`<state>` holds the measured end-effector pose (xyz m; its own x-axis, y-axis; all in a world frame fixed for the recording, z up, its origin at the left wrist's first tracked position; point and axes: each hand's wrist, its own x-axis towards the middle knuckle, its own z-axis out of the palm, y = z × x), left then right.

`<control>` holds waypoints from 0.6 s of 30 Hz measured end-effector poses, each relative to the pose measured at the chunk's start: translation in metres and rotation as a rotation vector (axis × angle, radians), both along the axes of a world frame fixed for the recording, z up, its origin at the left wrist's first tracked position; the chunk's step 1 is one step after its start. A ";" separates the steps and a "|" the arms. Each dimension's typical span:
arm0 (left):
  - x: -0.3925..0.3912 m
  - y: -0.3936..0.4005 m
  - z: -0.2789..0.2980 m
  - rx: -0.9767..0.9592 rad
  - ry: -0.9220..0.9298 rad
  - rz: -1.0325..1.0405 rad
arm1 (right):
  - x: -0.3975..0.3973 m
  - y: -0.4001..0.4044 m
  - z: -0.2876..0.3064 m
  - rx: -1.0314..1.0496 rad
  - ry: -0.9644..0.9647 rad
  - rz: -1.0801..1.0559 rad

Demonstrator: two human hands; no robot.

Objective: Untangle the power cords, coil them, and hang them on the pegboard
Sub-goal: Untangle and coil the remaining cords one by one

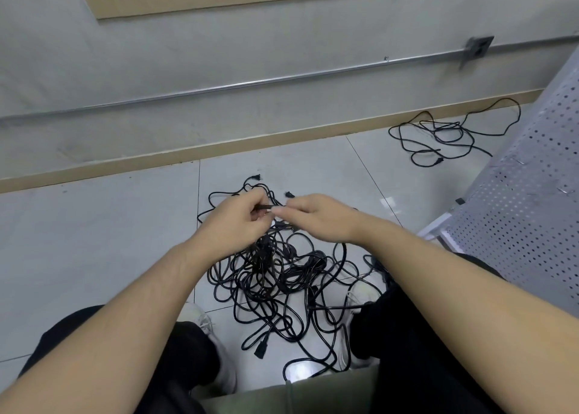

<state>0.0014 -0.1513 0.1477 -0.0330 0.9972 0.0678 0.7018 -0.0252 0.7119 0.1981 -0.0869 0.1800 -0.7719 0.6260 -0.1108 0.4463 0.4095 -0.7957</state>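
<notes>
A tangled heap of black power cords lies on the tiled floor between my feet. Above its far side, my left hand pinches a black cord end between thumb and fingers. My right hand meets it fingertip to fingertip, closed on the same cord; the grip itself is partly hidden by the fingers. A black plug lies at the near edge of the heap, and two more plug ends stick out at the far side. The white pegboard stands on the right.
A second loose black cord lies on the floor near the wall, at the pegboard's far end. My white shoes flank the heap. A wall socket and a metal conduit run along the wall.
</notes>
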 end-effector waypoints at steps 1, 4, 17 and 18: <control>0.000 0.000 -0.001 -0.002 -0.064 -0.026 | -0.001 -0.001 0.002 -0.026 0.085 -0.031; 0.003 -0.003 -0.008 -0.089 -0.213 -0.080 | 0.003 0.000 0.007 -0.088 0.286 -0.078; -0.004 -0.003 -0.025 -0.192 0.203 -0.021 | 0.024 0.035 0.010 -0.136 0.438 -0.653; -0.004 -0.002 -0.017 -0.126 0.232 -0.009 | 0.025 0.039 0.006 -0.056 0.345 -0.689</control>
